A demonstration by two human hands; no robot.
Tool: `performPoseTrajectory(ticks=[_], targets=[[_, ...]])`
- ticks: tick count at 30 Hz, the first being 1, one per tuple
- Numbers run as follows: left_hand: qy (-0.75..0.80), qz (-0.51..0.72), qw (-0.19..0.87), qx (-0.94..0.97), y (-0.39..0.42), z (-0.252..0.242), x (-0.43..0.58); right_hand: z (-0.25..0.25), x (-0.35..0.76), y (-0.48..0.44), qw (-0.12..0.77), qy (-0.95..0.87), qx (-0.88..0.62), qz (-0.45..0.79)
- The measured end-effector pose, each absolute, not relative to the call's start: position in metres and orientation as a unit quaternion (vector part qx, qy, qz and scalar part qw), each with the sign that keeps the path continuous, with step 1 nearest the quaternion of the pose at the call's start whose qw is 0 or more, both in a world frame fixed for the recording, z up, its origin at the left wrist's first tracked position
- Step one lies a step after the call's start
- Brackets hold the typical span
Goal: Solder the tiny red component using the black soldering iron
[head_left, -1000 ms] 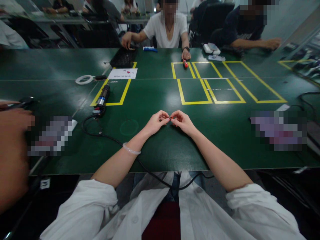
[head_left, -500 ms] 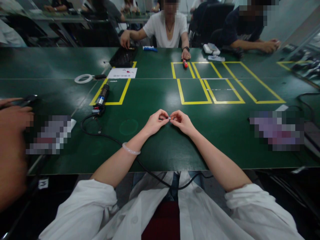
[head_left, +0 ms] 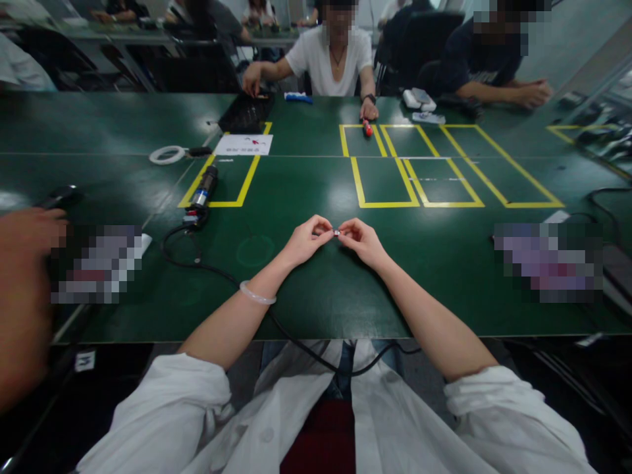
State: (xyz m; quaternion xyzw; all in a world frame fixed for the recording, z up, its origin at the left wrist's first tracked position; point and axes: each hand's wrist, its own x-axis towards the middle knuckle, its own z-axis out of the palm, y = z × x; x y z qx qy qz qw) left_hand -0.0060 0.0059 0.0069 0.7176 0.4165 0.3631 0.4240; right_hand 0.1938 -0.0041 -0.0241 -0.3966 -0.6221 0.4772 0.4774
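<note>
Just above the green table, my left hand and my right hand meet fingertip to fingertip. Each one is closed in a pinch on a tiny part with silvery and reddish bits. Most of it is covered by the fingers, and its kind is too small to make out. A clear bracelet sits on my left wrist. To the left of my hands stands a black cylindrical tool with a blue and silver band and a black cable.
Yellow tape outlines mark the green table. A printed sheet, a white ring-shaped coil and a black tray lie at the left. A co-worker's hand across the table touches a red object. Blurred-out devices flank me.
My hands stay nearly in place; the small part between my fingertips looks slightly turned, with less orange showing. The view has shifted slightly.
</note>
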Motion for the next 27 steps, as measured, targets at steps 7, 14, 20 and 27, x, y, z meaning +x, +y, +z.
performPoseTrajectory(ticks=[7,14,20,27], targets=[[0.528,0.427,0.17,0.715,0.034,0.027,-0.065,-0.023,0.194,-0.003,0.481,-0.607,-0.399,0.49],[0.778,0.338,-0.075,0.524,0.047,0.034,-0.171,-0.021,0.194,-0.004,0.475,-0.608,-0.399,0.495],[0.877,0.139,0.009,0.46,0.048,0.023,-0.211,-0.022,0.194,-0.003,0.47,-0.614,-0.404,0.488],[0.865,0.141,0.043,0.479,0.047,0.033,-0.2,-0.021,0.195,-0.003,0.463,-0.616,-0.404,0.493]])
